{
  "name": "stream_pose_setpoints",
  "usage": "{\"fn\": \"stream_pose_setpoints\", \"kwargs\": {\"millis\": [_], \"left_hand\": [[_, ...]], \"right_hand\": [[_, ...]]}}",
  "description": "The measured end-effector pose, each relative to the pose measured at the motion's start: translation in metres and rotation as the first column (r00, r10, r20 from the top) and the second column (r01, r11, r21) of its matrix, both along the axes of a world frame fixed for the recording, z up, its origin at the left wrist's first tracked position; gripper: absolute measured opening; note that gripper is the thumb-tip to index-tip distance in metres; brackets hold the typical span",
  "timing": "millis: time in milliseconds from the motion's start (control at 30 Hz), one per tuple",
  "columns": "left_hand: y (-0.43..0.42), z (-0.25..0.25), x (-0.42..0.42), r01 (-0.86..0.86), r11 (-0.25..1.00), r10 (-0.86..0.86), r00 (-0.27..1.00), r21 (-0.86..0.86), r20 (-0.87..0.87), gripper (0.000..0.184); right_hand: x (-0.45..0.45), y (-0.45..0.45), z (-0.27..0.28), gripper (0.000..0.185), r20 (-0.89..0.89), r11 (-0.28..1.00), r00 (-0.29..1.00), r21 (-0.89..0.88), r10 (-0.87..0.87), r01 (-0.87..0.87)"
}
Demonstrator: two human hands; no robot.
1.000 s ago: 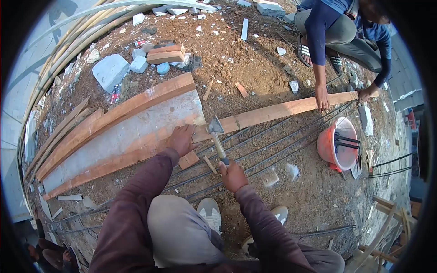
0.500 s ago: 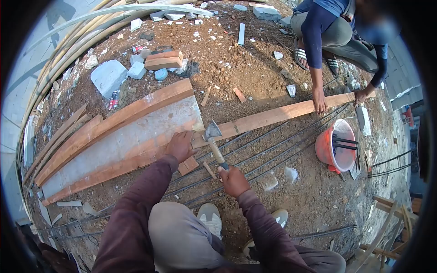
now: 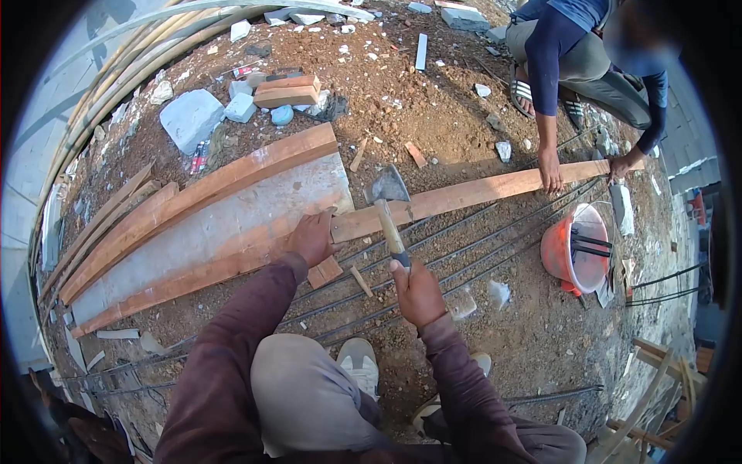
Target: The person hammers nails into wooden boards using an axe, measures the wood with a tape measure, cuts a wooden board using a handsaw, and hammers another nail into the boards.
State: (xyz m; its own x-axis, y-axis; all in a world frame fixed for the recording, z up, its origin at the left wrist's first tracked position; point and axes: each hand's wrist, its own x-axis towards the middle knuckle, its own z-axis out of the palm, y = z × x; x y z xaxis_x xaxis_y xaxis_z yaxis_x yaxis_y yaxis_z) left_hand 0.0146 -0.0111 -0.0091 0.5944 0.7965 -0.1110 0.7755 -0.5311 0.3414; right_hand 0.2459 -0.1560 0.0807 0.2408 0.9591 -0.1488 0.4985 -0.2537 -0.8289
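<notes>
We see bare, sawn wood in the long plank (image 3: 479,192), matt and reddish-brown, and the same dry timber look on the curved-looking beam (image 3: 209,174). The flat panel (image 3: 232,213) beside it is greyish and scuffed, with a dull face. The hatchet (image 3: 389,224) pairs a dull grey metal head with a pale wooden handle — its grip is dark. We see worn orange-red plastic on the bucket (image 3: 560,255), dark metal bars (image 3: 556,394), soft matt cloth sleeves (image 3: 224,340), and rough, crumbly soil (image 3: 456,116).

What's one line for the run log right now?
right hand: grips hatchet-like tool | left hand: at near end of long board | co-worker's hands: on its far part | orange bucket: on dirt
</notes>
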Motion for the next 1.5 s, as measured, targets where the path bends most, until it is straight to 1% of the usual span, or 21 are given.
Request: {"fn": "stream_pose_setpoints", "kwargs": {"millis": [100, 200, 233, 267, 300, 433, 533, 600, 667, 700, 800, 833, 867, 933, 1000, 1067, 1100, 1200, 1333, 1433, 1500], "left_hand": [[0.009, 0.015, 0.011, 0.002, 1.0, -0.002, 1.0, -0.011, 0.017, 0.086], [0.012, 0.012, 0.007, 0.008, 1.0, -0.008, 1.0, 0.001, 0.017, 0.089], [0.014, 0.013, 0.007, 0.008, 1.0, -0.008, 0.999, 0.0, 0.031, 0.09], [0.01, 0.014, 0.008, 0.006, 1.0, -0.005, 0.999, -0.008, 0.045, 0.091], [0.003, 0.013, 0.009, 0.001, 1.0, -0.001, 1.0, -0.009, 0.029, 0.092], [0.003, 0.01, 0.004, -0.005, 1.0, 0.005, 1.0, 0.006, 0.025, 0.097], [0.009, 0.015, 0.007, -0.027, 0.999, 0.027, 1.0, -0.029, -0.005, 0.1], [0.011, 0.009, 0.006, -0.021, 0.999, 0.021, 1.0, -0.036, -0.015, 0.101], [0.011, 0.02, 0.009, -0.029, 0.998, 0.029, 1.0, -0.057, 0.006, 0.101], [0.009, 0.024, 0.009, -0.03, 0.997, 0.031, 0.999, -0.072, 0.01, 0.101], [0.01, 0.013, 0.005, -0.009, 1.0, 0.01, 0.999, -0.021, 0.045, 0.101], [0.016, 0.01, 0.001, 0.016, 0.988, -0.004, 0.997, -0.153, 0.08, 0.115], [0.014, 0.012, -0.003, 0.013, 0.999, -0.01, 0.997, -0.042, 0.073, 0.121], [0.001, 0.022, -0.015, 0.012, 0.986, -0.019, 0.999, 0.165, 0.043, 0.134], [-0.002, 0.028, -0.036, -0.071, 0.986, 0.079, 0.996, 0.148, -0.045, 0.143], [-0.014, 0.03, -0.057, -0.138, 0.984, 0.154, 0.977, 0.113, -0.147, 0.147], [-0.019, 0.032, -0.063, -0.164, 0.981, 0.182, 0.963, 0.103, -0.199, 0.147], [-0.034, 0.027, -0.082, -0.183, 0.976, 0.21, 0.938, 0.12, -0.276, 0.145], [-0.041, 0.018, -0.085, -0.187, 0.98, 0.197, 0.944, 0.062, -0.265, 0.143], [-0.049, 0.02, -0.085, -0.193, 0.981, 0.193, 0.941, 0.029, -0.277, 0.143], [-0.039, 0.027, -0.082, -0.205, 0.979, 0.195, 0.943, -0.008, -0.269, 0.141]], "right_hand": [[0.009, 0.016, 0.094, 0.047, -0.288, 0.889, 0.945, 0.376, -0.155, 0.26], [-0.017, 0.021, 0.085, 0.049, -0.597, 0.544, 0.802, 0.684, 0.035, 0.486], [-0.017, 0.001, 0.021, 0.049, -0.424, 0.807, 0.901, 0.499, -0.089, 0.315], [-0.018, -0.017, -0.041, 0.05, -0.133, 0.967, 0.99, 0.241, -0.053, 0.084], [-0.012, -0.026, -0.077, 0.05, 0.281, 0.956, 0.947, -0.286, 0.154, -0.071], [-0.008, -0.005, 0.004, 0.045, 0.118, 0.99, 0.992, -0.136, 0.051, -0.034], [-0.014, 0.001, 0.046, 0.043, -0.298, 0.917, 0.946, 0.328, -0.128, 0.227], [-0.019, -0.019, 0.005, 0.043, -0.191, 0.973, 0.977, 0.189, -0.094, 0.131], [-0.019, -0.024, -0.05, 0.042, 0.264, 0.97, 0.96, -0.242, 0.088, -0.022], [-0.015, -0.029, -0.078, 0.041, 0.234, 0.957, 0.965, -0.286, 0.116, -0.046], [-0.02, -0.003, 0.008, 0.043, 0.062, 0.999, 0.997, -0.036, 0.035, -0.033], [-0.017, 0.005, 0.039, 0.042, -0.011, 0.996, 1.0, 0.094, 0.001, 0.0], [-0.017, 0.01, 0.066, 0.041, -0.096, 0.976, 0.995, 0.213, -0.018, 0.038], [-0.025, 0.012, 0.076, 0.04, -0.325, 0.882, 0.946, 0.452, 0.023, 0.134], [-0.04, 0.016, 0.072, 0.039, -0.541, 0.694, 0.823, 0.66, 0.174, 0.288], [-0.049, -0.006, -0.013, 0.046, -0.144, 0.953, 0.985, 0.298, 0.098, -0.052], [-0.045, -0.012, -0.047, 0.049, 0.235, 0.969, 0.954, -0.201, 0.188, -0.141], [-0.049, 0.0, -0.029, 0.047, 0.131, 0.89, 0.943, -0.393, 0.305, -0.233], [-0.052, 0.01, 0.05, 0.048, -0.078, 0.991, 0.996, 0.125, 0.05, -0.04], [-0.051, -0.009, -0.025, 0.046, 0.01, 0.985, 0.999, 0.168, 0.036, -0.037], [-0.046, -0.002, -0.032, 0.045, 0.159, 0.97, 0.968, -0.176, 0.194, -0.166]]}}
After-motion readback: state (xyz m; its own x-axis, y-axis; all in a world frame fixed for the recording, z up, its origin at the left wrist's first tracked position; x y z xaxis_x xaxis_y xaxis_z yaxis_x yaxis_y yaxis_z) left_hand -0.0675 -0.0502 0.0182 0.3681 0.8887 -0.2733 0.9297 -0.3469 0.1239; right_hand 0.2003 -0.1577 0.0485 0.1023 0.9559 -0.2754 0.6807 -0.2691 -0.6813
